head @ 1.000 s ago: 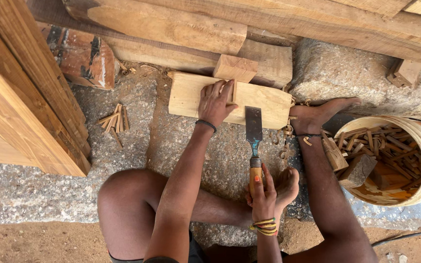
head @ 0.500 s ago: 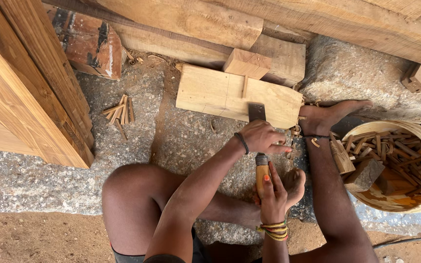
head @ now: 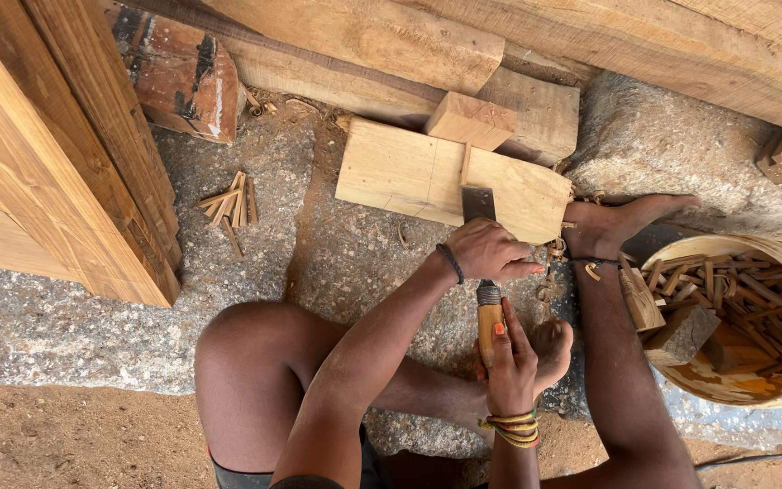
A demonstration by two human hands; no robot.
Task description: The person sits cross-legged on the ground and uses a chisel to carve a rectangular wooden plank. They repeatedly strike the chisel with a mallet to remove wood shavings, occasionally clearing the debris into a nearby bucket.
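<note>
Pale wooden block [head: 400,172] scored by wide steel chisel [head: 479,204], left hand [head: 491,249] wrapped over blade, right hand [head: 510,362] clamped on wooden handle, bare stone slab [head: 255,263] leftward, bucket of wood scraps [head: 771,299] close rightward

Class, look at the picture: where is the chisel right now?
The chisel sits centre frame, its blade on the pale wooden block, left hand over the shaft, right hand on the handle.

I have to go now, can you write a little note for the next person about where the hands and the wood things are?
Left hand: wrapped around the flat steel chisel with a wooden handle, low on the blade.
Right hand: gripping the chisel's handle.
Pale rectangular wooden board: flat on the grey stone slab, chisel edge on it beside a cut line.
Done: one cut line visible.
Left: cannot tell how much chiselling remains.
</note>
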